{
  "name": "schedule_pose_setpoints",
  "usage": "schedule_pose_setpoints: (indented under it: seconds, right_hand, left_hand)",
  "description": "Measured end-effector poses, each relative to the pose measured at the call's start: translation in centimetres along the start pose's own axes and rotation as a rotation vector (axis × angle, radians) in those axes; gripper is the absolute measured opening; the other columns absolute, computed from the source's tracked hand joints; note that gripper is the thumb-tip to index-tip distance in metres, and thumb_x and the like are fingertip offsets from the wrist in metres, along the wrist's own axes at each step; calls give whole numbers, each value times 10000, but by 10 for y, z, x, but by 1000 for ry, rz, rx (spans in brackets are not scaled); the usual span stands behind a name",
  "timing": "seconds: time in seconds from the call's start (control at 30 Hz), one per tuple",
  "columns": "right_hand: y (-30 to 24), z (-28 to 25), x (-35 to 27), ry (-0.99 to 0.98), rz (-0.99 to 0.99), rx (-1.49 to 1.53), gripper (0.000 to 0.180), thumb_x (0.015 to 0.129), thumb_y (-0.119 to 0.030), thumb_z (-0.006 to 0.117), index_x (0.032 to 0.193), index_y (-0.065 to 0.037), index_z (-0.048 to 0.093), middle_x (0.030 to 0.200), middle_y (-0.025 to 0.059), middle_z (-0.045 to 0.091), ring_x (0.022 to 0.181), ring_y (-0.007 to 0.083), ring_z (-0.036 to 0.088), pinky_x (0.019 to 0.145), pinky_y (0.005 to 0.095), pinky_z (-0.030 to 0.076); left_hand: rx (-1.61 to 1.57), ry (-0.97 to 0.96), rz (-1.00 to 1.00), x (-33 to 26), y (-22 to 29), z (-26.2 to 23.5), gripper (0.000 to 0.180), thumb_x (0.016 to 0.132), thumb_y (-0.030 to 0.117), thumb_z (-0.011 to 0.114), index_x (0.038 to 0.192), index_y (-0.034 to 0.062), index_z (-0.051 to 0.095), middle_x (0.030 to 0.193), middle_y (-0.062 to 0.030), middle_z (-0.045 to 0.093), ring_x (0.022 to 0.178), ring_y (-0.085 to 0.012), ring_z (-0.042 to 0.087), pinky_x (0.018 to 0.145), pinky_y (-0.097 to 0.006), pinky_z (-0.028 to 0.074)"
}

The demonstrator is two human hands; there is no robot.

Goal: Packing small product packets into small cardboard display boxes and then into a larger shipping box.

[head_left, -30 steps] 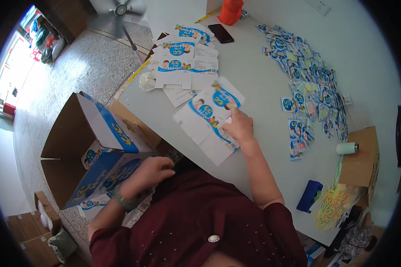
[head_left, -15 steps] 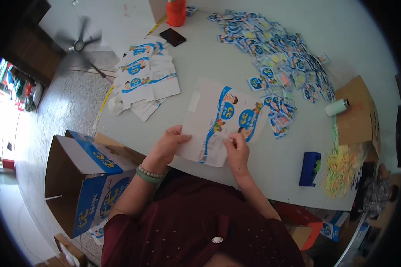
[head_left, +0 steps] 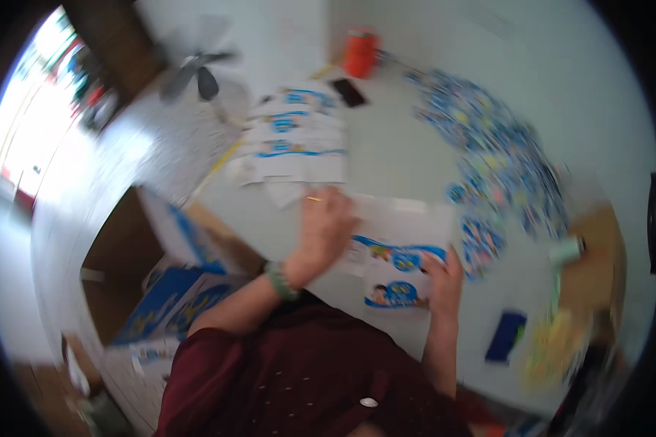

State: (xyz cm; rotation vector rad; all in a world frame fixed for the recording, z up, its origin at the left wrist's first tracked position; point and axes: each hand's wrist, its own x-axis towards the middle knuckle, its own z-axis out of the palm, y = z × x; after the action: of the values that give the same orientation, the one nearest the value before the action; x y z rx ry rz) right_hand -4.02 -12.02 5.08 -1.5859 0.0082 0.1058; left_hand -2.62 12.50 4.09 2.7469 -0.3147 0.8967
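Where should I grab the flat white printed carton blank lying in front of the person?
Probably by the far right edge of the flat white printed carton blank, coming from the right: it lies flat, the left hand and right hand cover its near parts.

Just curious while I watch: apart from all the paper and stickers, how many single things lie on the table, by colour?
Orange container: 1
Black phone: 1
Dark blue block: 1
Total: 3
The picture is blurred, so small things may be missed.

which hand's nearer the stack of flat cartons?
Left. The left hand rests just below the stack of flat cartons, near its lower edge. The right hand is further away, down to the right.
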Motion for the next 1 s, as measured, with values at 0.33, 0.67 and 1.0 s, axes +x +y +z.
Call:
schedule_pose_setpoints:
  seconds: [0.33, 0.67, 1.0]
  right_hand:
    - [12, 28, 0, -79, -25, 112, 520, 828, -105, 603, 1311, 2, 440, 1095, 105, 585, 895, 175, 578, 769, 284, 461]
    - [0, 27, -11, -177, -83, 118, 677, 714, -12, 613, 1357, 10, 403, 1254, 160, 530, 1057, 263, 572, 929, 356, 454]
    - [-28, 2, 10, -325, -239, -894, 586, 828, -367, 656, 1210, 64, 544, 1112, 250, 579, 990, 336, 568, 864, 433, 430]
  left_hand:
    - [-1624, -333, -947, -22, 3, 62, 317, 629, 152, 785, 775, 4, 546, 917, -83, 443, 762, -196, 514, 587, -344, 447]
    - [-1003, -485, -627, -21, -2, 13, 393, 613, 350, 795, 766, 0, 703, 1547, -166, 172, 1431, -409, 16, 993, -691, 190]
    - [-1111, -209, -384, -10, -10, -6, 185, 641, 101, 739, 733, -43, 666, 1519, -250, 181, 1427, -402, 81, 1041, -467, 338]
